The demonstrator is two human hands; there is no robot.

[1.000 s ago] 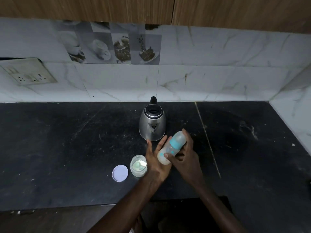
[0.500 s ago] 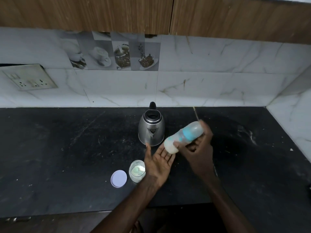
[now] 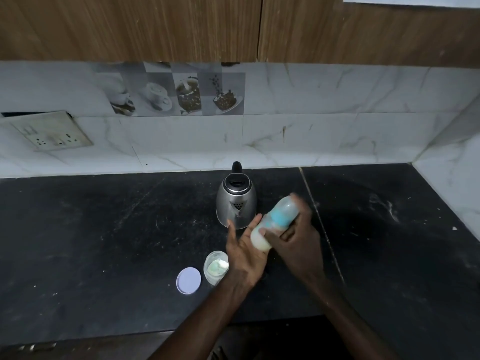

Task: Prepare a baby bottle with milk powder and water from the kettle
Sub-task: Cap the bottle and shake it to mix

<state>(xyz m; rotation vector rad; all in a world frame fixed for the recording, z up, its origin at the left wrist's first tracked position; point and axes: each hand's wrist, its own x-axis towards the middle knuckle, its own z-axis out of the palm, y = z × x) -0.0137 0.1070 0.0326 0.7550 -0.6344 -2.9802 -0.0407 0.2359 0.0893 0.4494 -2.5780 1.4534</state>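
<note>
Baby bottle held over the black counter

The right hand (image 3: 296, 237) grips the tilted baby bottle (image 3: 274, 224), its milky bottom against the open palm of the left hand (image 3: 245, 250). Behind stands the steel kettle (image 3: 235, 203); an open powder jar (image 3: 215, 267) and its lid (image 3: 188, 280) lie beside.

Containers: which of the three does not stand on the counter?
The bottle, held tilted in the right hand; the kettle and the open jar stand on the counter.

Right hand (image 3: 296, 241) grips (fingers curled, blurred); left hand (image 3: 242, 255) lies flat.
</note>
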